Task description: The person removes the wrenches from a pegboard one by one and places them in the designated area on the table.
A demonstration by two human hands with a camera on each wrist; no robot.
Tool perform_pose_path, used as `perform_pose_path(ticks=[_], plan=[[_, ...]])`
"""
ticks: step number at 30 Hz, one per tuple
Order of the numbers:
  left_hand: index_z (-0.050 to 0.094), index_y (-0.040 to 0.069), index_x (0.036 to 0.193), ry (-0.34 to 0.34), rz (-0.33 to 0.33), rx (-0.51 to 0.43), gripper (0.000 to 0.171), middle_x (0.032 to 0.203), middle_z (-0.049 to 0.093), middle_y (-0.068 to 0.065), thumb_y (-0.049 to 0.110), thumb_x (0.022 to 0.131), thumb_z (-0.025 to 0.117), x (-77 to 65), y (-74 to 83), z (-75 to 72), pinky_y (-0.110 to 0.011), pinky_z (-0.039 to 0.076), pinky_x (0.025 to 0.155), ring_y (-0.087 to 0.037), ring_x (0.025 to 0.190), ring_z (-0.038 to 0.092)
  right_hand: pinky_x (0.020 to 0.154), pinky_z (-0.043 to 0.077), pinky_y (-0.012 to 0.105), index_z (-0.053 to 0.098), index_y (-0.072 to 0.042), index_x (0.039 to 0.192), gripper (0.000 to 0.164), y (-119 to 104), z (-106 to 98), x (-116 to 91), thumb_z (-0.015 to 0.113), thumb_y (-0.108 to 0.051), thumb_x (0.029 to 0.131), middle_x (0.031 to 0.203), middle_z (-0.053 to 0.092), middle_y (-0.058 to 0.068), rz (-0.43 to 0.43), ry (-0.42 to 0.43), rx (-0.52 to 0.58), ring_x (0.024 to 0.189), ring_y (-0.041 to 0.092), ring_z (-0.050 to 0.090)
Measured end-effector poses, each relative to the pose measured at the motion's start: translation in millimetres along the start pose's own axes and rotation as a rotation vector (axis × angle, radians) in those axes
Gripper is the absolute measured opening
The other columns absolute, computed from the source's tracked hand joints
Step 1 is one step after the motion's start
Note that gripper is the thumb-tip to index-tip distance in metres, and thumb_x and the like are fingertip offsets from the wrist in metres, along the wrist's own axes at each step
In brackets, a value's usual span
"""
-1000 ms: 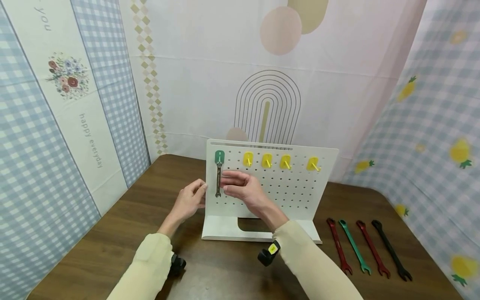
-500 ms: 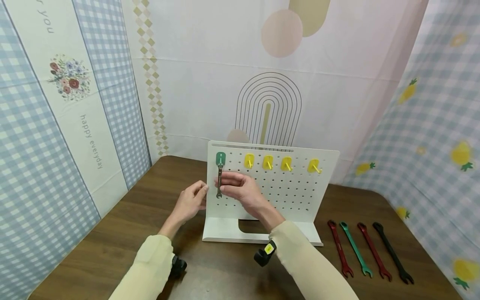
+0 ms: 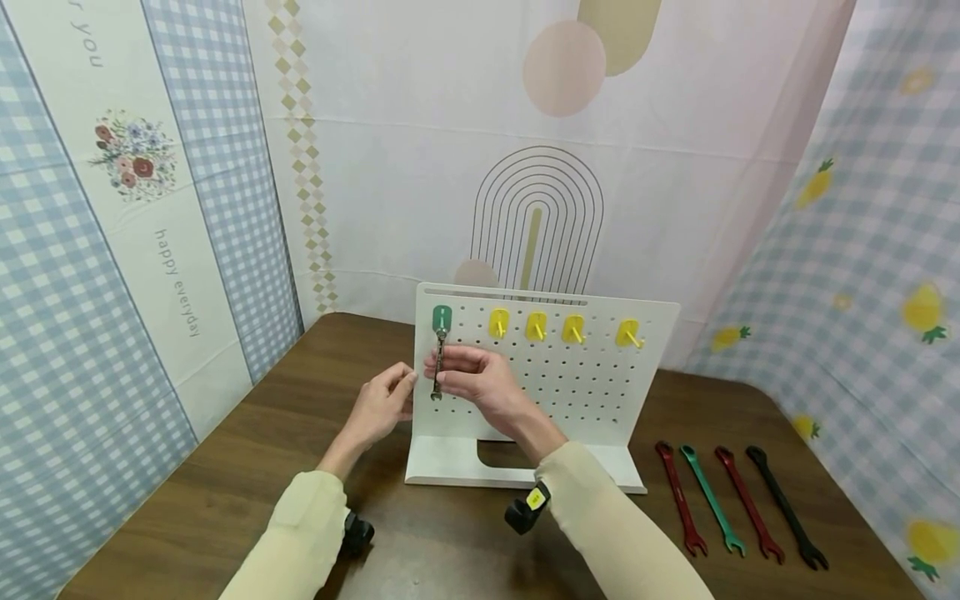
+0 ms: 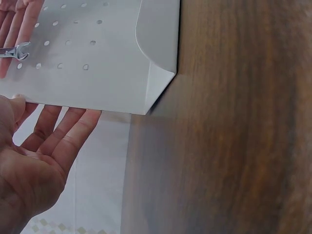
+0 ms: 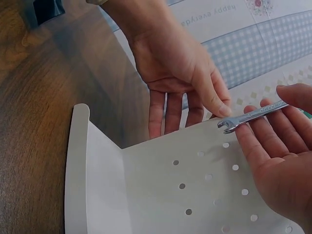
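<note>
A silver combination wrench [image 3: 439, 362] hangs on the green hook [image 3: 442, 317] at the left of a white pegboard [image 3: 577, 383]. My right hand [image 3: 487, 383] holds this wrench between thumb and fingers; in the right wrist view the fingers lie behind the wrench shaft [image 5: 261, 111] and the thumb [image 5: 297, 95] is over it. With my left hand [image 3: 378, 404] I pinch the board's left edge. In the left wrist view the left hand's fingers [image 4: 73, 139] reach behind the board, and its thumb lies at the edge.
Yellow hooks [image 3: 536, 327] line the top of the board. To its right, two red wrenches [image 3: 681, 498], a green wrench [image 3: 712, 500] and a black wrench [image 3: 786, 507] lie on the brown wooden table [image 3: 247, 483]. Patterned curtains [image 3: 375, 167] stand around.
My right hand has moved slightly left and its fingers have come round the silver wrench, which tilts a little now. The left hand stays at the board's edge.
</note>
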State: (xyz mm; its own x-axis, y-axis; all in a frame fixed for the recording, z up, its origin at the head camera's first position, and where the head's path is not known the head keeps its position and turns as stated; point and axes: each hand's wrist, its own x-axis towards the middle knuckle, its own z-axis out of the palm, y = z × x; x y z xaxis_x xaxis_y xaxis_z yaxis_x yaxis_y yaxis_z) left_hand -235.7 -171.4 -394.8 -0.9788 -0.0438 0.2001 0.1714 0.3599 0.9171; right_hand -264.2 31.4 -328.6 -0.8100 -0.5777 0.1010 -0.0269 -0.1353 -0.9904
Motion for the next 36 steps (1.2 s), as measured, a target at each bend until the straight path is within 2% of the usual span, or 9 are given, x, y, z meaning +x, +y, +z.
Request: perform_pose_path(ticks=[6,9,13,24,36], plan=[[0.063,0.003,0.111,0.010,0.007,0.009,0.028,0.104,0.066,-0.025,0.026,0.115,0.048,0.3,-0.8,3.6,-0.043,0.068,0.078,-0.038,0.094,0.075,0.094,0.063,0.029,0.061,0.007,0.139,0.042,3,-2,0,0.069,0.005,0.097,0.131,0.074,0.016,-0.002,-0.015,0.021,0.109,0.019,0.077],[0.063,0.005,0.110,0.012,0.003,0.003,0.027,0.108,0.067,-0.029,0.026,0.115,0.048,0.6,0.2,5.5,-0.041,0.068,0.078,-0.043,0.097,0.075,0.090,0.064,0.028,0.062,0.008,0.138,0.042,3,-3,-2,0.069,0.006,0.097,0.130,0.074,0.017,0.009,-0.018,0.029,0.104,0.016,0.078],[0.063,0.008,0.109,0.012,-0.010,-0.002,0.026,0.109,0.066,-0.029,0.028,0.115,0.048,1.9,1.2,7.5,-0.040,0.068,0.078,-0.042,0.097,0.075,0.088,0.065,0.030,0.063,0.008,0.136,0.040,0,-2,-4,0.069,0.005,0.097,0.129,0.074,0.018,0.018,-0.016,0.023,0.101,0.016,0.078],[0.064,0.007,0.110,0.017,-0.027,-0.008,0.028,0.108,0.068,-0.025,0.030,0.115,0.048,5.1,1.3,9.6,-0.042,0.068,0.080,-0.038,0.096,0.076,0.090,0.066,0.038,0.063,0.009,0.134,0.037,-8,1,-6,0.070,0.003,0.098,0.125,0.076,0.016,0.038,-0.008,0.008,0.094,0.017,0.080],[0.063,0.007,0.111,0.005,-0.009,0.007,0.028,0.107,0.068,-0.022,0.030,0.115,0.048,4.8,-0.3,8.4,-0.046,0.068,0.081,-0.037,0.097,0.076,0.087,0.067,0.038,0.062,0.009,0.136,0.039,-15,3,-10,0.069,0.002,0.098,0.125,0.075,0.023,0.019,-0.024,0.015,0.089,0.015,0.080]])
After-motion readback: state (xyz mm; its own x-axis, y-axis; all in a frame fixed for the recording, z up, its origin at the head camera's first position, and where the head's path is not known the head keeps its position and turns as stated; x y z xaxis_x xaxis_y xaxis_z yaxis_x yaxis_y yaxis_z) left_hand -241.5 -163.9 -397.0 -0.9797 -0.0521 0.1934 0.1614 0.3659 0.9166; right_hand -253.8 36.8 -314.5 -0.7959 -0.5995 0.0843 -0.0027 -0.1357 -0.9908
